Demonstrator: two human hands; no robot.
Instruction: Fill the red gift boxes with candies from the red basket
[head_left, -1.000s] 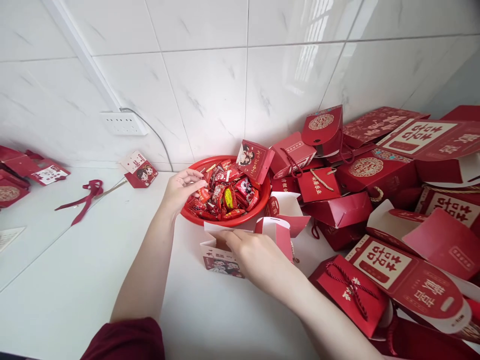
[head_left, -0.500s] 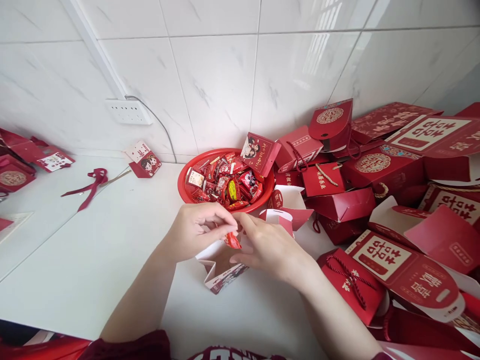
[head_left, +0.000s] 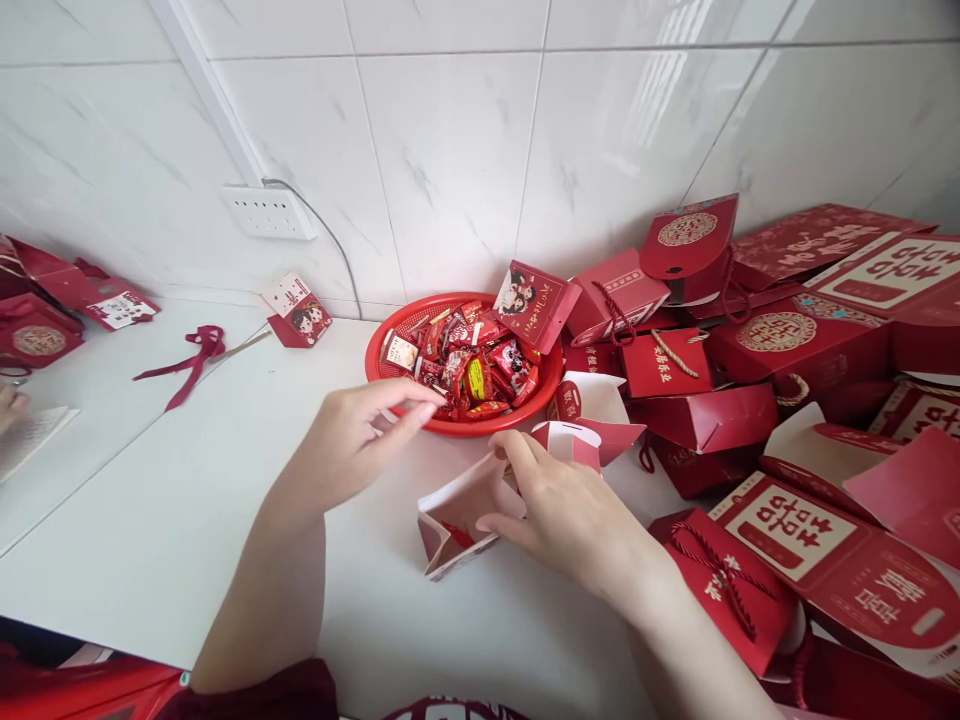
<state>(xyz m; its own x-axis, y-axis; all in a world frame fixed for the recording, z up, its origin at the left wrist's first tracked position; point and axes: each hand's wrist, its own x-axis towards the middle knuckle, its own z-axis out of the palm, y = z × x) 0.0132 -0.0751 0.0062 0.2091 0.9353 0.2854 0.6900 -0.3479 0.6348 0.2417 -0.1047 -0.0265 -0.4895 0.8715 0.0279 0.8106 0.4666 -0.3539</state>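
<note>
My right hand (head_left: 559,500) grips the far right side of a small open paper gift box (head_left: 469,500), fingers outside and thumb at its near edge. Inside the box lies a red-wrapped candy (head_left: 459,537), partly seen. My left hand (head_left: 360,435) hovers at the front rim of a red plastic basket (head_left: 373,360); its thumb and index finger are stretched out, tips close together, with nothing visible held. Wrapped candies (head_left: 476,380) in red, white and yellow fill the basket.
A pink-red card box (head_left: 532,305) leans on the basket's right rim. Many red gift boxes (head_left: 780,335) crowd the right side. Leftward lie a dark red ribbon (head_left: 199,365), a small printed box (head_left: 300,310) and red boxes (head_left: 37,335). Another person's hand (head_left: 11,408) shows at the left edge.
The red candy has left my left hand and lies in the box. My left hand has moved up and left to the basket rim. The view has shifted slightly; another person's hand has appeared.
</note>
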